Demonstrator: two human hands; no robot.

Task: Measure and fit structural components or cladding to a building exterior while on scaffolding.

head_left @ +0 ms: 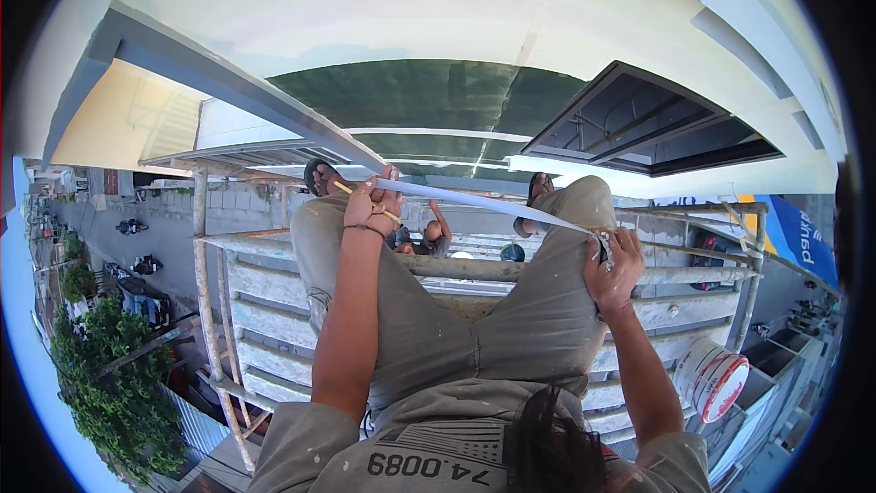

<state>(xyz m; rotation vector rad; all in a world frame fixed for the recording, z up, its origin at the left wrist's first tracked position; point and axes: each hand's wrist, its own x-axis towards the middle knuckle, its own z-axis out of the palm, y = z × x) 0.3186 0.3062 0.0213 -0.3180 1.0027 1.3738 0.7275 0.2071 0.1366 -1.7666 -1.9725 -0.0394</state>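
- One long, thin, pale-white strip (493, 202) stretches between your two hands, above your lap and in front of your knees, sloping down toward your right.
- Two hands of yours grip it: your left hand (370, 208) pinches one end in its fingertips, and your right hand (620, 267) pinches the other, its fingers curled, with crumpled white bits at the tips.
- One slim yellow stick (390, 215) also sits in your left hand, slanting across the palm; one dark cord bracelet (363, 230) circles that wrist.
- Two bare forearms reach forward, the left nearly straight ahead, the right angled inward from its elbow.
- Two legs in paint-flecked grey-olive trousers (429, 333) are spread apart, knees bent, with two feet in dark sandals beyond.
- One other person (431, 239) shows below, between your legs.
- One white bucket with a red rim (707, 376) stands at your right, by the pipe-railed scaffold (203, 288).
- One dark-framed window (650, 162) is set in the wall ahead, right of a dark green painted band (401, 100).
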